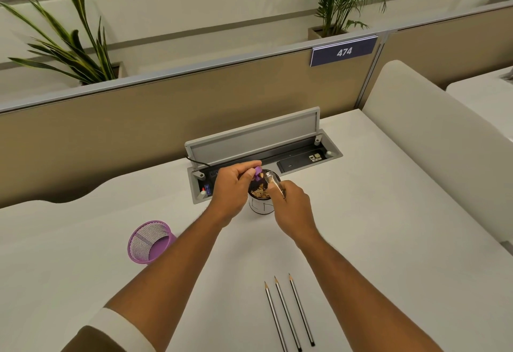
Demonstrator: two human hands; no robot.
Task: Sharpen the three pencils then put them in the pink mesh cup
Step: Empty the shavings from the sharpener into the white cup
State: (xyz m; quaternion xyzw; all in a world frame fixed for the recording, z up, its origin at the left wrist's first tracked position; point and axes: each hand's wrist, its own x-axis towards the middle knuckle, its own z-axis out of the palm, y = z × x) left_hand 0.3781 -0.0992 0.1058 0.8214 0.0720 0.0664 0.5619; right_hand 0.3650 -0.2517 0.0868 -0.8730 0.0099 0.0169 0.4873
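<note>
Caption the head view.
Left hand holds purple sharpener, right hand a clear piece, over a shavings cup; three pencils lie nearby.

An open-plan office: a white bench (388, 213) backed by a beige fabric partition with grey metal trim (138, 129), a blue numbered plate reading 474 (344, 51), a grey flip-up power and cable box (255, 138) set into the bench, and tall green potted plants (69, 46) behind the partition.
</note>
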